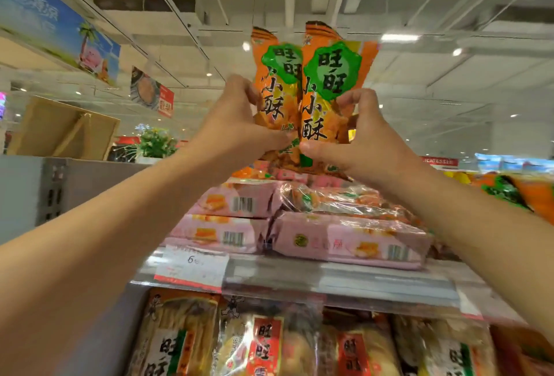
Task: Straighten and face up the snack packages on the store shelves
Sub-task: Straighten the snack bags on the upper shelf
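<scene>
Two orange snack bags with green labels stand upright side by side above the top shelf. My left hand (236,123) grips the lower part of the left orange bag (277,75). My right hand (359,141) grips the lower part of the right orange bag (332,75). Both bags face me with their printed fronts. Their bottoms sit over a stack of pink flat packages (344,237) lying on the top shelf (344,281).
A price tag (192,267) hangs on the shelf edge at left. Below it stands a row of rice-cracker bags (254,342). More orange and green bags (515,192) lie at the right. A grey shelf end panel (54,189) rises at left.
</scene>
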Demonstrator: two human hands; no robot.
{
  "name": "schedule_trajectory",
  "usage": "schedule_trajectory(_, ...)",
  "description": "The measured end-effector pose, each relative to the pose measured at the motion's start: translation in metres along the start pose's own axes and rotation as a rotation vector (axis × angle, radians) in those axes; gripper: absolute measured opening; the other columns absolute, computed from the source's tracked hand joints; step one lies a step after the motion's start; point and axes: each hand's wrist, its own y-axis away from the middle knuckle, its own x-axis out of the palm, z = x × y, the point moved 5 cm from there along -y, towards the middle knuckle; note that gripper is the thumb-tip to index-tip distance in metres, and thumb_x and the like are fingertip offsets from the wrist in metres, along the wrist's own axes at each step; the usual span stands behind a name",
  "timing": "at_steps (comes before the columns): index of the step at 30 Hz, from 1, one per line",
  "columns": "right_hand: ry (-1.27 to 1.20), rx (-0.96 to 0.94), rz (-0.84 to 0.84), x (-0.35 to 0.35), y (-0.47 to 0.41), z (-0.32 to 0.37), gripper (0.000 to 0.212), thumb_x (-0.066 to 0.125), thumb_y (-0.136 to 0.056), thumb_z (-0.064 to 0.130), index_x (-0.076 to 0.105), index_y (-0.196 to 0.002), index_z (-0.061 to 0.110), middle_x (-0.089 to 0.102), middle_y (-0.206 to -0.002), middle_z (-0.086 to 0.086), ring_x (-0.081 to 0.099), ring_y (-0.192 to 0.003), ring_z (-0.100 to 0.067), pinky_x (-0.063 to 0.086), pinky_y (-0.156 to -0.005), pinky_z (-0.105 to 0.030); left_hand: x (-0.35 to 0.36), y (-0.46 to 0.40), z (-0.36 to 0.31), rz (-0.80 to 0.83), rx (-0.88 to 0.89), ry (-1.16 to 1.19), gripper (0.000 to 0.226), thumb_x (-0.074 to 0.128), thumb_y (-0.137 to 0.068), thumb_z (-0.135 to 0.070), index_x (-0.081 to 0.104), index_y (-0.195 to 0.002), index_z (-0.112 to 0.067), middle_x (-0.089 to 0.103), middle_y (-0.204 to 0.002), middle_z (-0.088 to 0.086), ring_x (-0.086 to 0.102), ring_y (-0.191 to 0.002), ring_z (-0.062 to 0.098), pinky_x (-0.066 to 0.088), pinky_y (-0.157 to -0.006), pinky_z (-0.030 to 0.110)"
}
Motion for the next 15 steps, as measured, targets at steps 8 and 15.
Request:
schedule_trajectory(8,0.360,0.009,-0.161,-0.116,0.085,-0.038,0.076,0.084,-0.067,0.038,0.022,-0.108,0.053,0.051,-0.101,0.028,0.058,-0.083,0.014,0.045,-0.072,-0.009,0.138,0.040,-0.045,0.299,0.117,0.215,0.087,0.080,-0.071,-0.003,0.029,-0.135,-0.030,0.053,-0.077,-0.051,0.069,-0.065,-0.001,0.056,-0.053,0.019)
schedule_trajectory(15,0.505,0.128,-0.176,-0.217,0.140,-0.089,0.074,0.084,-0.067,0.043,0.025,-0.112,0.052,0.052,-0.106,0.021,0.062,-0.085,-0.005,0.047,-0.069,-0.025,0.251,0.068,-0.076,0.348,0.081,0.224,0.086,0.087,-0.068,-0.013,0.033,-0.132,-0.033,0.060,-0.089,-0.026,0.070,-0.074,0.007,0.061,-0.068,0.042)
